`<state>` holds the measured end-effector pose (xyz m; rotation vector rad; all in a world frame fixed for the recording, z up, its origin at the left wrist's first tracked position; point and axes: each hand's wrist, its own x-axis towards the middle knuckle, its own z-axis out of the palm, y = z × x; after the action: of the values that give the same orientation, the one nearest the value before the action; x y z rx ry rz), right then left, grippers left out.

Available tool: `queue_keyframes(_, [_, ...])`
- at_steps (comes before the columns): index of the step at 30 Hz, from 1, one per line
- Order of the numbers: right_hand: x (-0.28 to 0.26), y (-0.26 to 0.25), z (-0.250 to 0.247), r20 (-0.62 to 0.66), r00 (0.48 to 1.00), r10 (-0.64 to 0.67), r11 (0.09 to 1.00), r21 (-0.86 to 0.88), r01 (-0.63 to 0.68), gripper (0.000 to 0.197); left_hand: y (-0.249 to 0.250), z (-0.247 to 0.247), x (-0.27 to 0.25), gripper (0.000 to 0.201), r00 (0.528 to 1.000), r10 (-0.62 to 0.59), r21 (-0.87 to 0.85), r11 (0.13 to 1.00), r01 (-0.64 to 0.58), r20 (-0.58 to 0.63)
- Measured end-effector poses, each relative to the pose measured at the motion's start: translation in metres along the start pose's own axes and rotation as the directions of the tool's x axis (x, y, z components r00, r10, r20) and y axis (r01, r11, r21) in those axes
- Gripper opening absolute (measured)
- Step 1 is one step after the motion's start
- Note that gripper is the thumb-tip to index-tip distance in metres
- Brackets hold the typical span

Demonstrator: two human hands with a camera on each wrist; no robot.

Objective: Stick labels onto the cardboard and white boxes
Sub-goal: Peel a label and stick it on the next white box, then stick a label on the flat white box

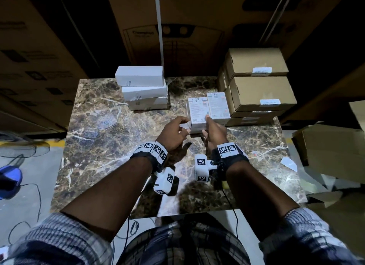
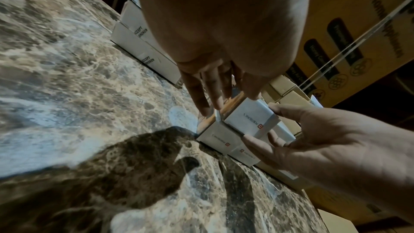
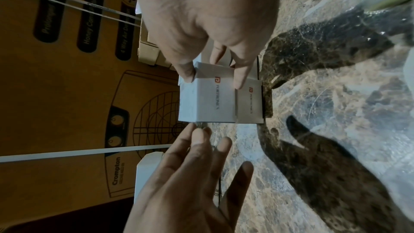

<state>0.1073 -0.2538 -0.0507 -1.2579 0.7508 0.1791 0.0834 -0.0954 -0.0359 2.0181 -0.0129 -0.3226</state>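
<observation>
We're at the marble table (image 1: 102, 126) here, both hands out in the middle of the head view. Our right hand (image 1: 215, 133) has hold of a small white box (image 1: 198, 114): thumb on its top face, fingers curled round the near end. From the right wrist camera you can see that grip better, with the thumb and fingers pinching the small white box (image 3: 207, 100) at its near edge. It sits on top of another white box (image 3: 249, 105) of the same kind, which rests on the table.

Our left hand (image 1: 174, 131) is just to the left of the held box, fingers fairly straight and loosely spread, holding nothing. The fingertips look to be right at the box's left side in the left wrist view, but we can't tell for sure if they actually touch.

Right of the held box, touching or nearly so, stands one more white carton (image 1: 218, 105). Further right, toward the upper right of the frame, there's a stack of cardboard boxes (image 1: 260, 93), and a white label (image 1: 270, 101) shows on the front edge of one of them, another label (image 1: 262, 69) on the one above. At upper centre-left sits a stack of long white boxes (image 1: 144, 87). A loose white scrap of paper (image 1: 288, 163) lies at the table's right edge. Big brown cartons (image 1: 197, 24) fill the background.
</observation>
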Motion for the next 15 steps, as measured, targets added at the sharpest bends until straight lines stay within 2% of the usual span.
queue_keyframes(4, [0.003,-0.001,-0.003,0.035,0.999,0.005,1.000,-0.014,-0.004,0.009,0.003,0.009,0.007,0.037,1.000,-0.021,-0.015,1.000,0.021,0.011])
queue_keyframes(7, [0.007,0.003,-0.005,0.030,1.000,-0.005,0.994,-0.105,0.008,0.010,0.002,0.013,0.011,0.040,1.000,-0.030,-0.005,1.000,0.031,0.006])
queue_keyframes(11, [0.005,0.003,-0.008,0.064,0.997,-0.033,0.991,-0.125,0.041,0.007,0.003,0.014,0.014,0.050,0.999,-0.053,0.031,0.998,0.053,0.012])
queue_keyframes(13, [-0.001,0.001,-0.012,0.079,0.996,-0.045,0.977,-0.205,0.061,0.007,0.004,0.012,0.015,0.052,0.998,-0.063,0.042,0.997,0.063,-0.002])
queue_keyframes(15, [-0.010,-0.003,-0.016,0.150,0.986,-0.073,0.925,-0.360,0.123,0.023,0.003,0.009,0.016,0.052,0.997,-0.078,0.056,0.995,0.079,-0.022])
